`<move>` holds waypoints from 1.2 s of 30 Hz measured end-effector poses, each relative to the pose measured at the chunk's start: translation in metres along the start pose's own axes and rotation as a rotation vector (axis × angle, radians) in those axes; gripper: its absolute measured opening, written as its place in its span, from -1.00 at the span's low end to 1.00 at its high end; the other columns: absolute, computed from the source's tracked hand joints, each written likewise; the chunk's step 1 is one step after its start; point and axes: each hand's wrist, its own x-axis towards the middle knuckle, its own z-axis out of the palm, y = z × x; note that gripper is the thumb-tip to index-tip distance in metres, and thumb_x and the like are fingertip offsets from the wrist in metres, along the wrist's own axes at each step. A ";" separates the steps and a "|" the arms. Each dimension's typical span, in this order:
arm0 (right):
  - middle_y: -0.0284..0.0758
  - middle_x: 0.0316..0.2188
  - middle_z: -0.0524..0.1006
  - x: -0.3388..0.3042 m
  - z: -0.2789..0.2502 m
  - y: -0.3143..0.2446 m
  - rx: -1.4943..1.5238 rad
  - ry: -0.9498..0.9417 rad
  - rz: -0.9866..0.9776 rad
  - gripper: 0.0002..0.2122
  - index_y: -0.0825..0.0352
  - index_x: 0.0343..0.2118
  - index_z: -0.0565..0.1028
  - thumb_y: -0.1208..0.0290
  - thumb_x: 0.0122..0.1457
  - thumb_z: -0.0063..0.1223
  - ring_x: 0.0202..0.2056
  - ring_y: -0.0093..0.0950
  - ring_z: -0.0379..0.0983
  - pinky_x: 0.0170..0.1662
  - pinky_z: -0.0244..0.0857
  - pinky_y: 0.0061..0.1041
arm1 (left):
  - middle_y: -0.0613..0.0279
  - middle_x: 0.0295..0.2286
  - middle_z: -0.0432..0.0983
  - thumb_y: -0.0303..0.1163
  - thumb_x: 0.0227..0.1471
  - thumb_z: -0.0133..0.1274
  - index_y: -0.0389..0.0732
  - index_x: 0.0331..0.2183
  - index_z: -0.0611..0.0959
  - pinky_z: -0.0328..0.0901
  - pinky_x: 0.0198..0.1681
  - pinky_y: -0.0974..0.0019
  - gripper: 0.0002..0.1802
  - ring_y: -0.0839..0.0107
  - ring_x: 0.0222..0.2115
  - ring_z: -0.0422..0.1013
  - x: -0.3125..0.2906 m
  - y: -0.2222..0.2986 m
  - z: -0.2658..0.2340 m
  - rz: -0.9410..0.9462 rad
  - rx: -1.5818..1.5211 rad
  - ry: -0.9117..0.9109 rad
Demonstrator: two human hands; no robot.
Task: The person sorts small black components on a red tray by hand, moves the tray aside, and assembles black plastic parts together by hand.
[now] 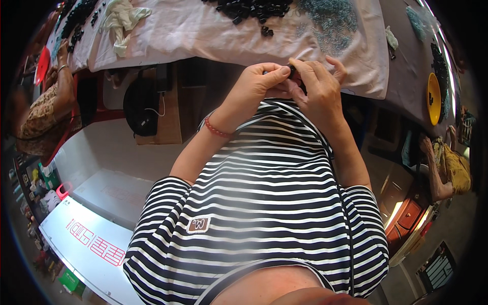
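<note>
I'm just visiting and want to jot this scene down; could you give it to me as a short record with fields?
Left hand: fingertips on a small black piece; red bead bracelet on the wrist
Right hand: fingertips at the same piece
Position: hands meet at the near edge of the pale pink tablecloth
On the cloth: heap of black pieces, spread of bluish beads, crumpled pale cloth
Clothing: black-and-white striped shirt
Far right: yellow bowl
Other people: one each side
Unclear: the piece's exact shape
</note>
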 end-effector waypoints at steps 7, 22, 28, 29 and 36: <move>-0.38 -0.45 0.50 0.000 0.001 0.002 -0.042 -0.065 -0.015 -0.67 0.31 -0.13 0.51 0.36 0.02 0.24 -0.34 -0.46 0.49 0.19 -0.01 -0.18 | 0.21 -0.38 0.62 -0.22 0.23 0.10 -0.29 -0.26 0.62 0.50 -0.25 0.45 -0.71 0.47 -0.36 0.58 0.007 0.004 -0.015 -0.108 0.095 -0.015; -0.43 -0.45 0.53 0.001 0.007 0.010 -0.006 -0.119 -0.046 -0.70 0.32 -0.16 0.53 0.41 0.01 0.23 -0.36 -0.49 0.51 0.16 0.05 -0.21 | 0.12 -0.36 0.63 -0.30 0.19 0.15 -0.36 -0.23 0.61 0.53 -0.21 0.37 -0.72 0.37 -0.34 0.60 0.016 0.010 -0.019 -0.235 0.046 -0.068; -0.33 -0.31 0.58 0.007 0.015 0.015 0.119 -0.091 -0.020 -0.56 0.38 0.03 0.49 0.40 0.06 0.26 -0.26 -0.43 0.51 0.10 0.10 -0.25 | 0.17 -0.30 0.57 -0.31 0.24 0.07 -0.30 -0.11 0.58 0.52 -0.20 0.35 -0.72 0.41 -0.32 0.57 0.019 0.009 -0.025 -0.080 0.030 0.055; -0.30 -0.30 0.57 0.008 0.017 0.018 0.170 -0.080 0.018 -0.55 0.40 0.05 0.47 0.39 0.08 0.25 -0.25 -0.39 0.49 0.07 0.12 -0.25 | 0.19 -0.31 0.55 -0.31 0.26 0.05 -0.28 -0.07 0.57 0.52 -0.21 0.36 -0.71 0.42 -0.33 0.57 0.020 0.012 -0.026 -0.007 0.032 0.114; -0.26 -0.31 0.55 0.001 0.036 0.039 0.175 -0.092 0.011 -0.66 0.35 -0.01 0.51 0.54 0.11 0.16 -0.25 -0.32 0.48 -0.07 0.25 -0.33 | -0.01 -0.26 0.42 -0.25 0.21 0.06 -0.23 -0.12 0.58 0.36 -0.19 0.10 -0.71 0.07 -0.25 0.43 0.039 0.068 -0.095 0.807 1.533 0.914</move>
